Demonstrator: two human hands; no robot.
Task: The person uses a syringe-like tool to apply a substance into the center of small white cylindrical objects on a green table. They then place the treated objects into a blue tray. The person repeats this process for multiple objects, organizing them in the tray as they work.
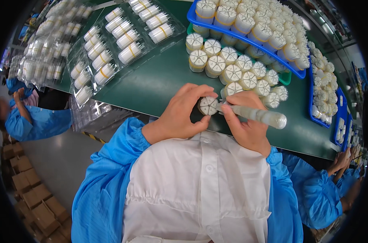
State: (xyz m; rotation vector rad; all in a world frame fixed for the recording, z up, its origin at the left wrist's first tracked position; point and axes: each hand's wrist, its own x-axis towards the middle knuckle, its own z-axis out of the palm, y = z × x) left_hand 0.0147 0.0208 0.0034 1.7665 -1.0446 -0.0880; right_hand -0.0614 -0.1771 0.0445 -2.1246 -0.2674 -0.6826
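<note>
Just in front of my body, my left hand [179, 114] curls its thumb and fingers around a short white cylinder [208, 105] with a spoked round top. In my right hand [248, 127] is a thick hand tool with a whitish, wrapped-looking handle [267, 117]. The tool points left, and its narrow front end meets the right side of the cylinder's top; my fingers partly hide that end. Several similar cylinders [233, 73] stand upright in a group on the green table [147, 87], just beyond my right hand.
A blue tray [248, 41] full of cylinders sits over a green tray [286, 78] at the back right. Another blue tray [320, 121] lies farther right. Clear plastic trays [149, 47] hold banded white cylinders at left. Blue-sleeved people [42, 121] are at both sides; cartons [42, 206] stand lower left.
</note>
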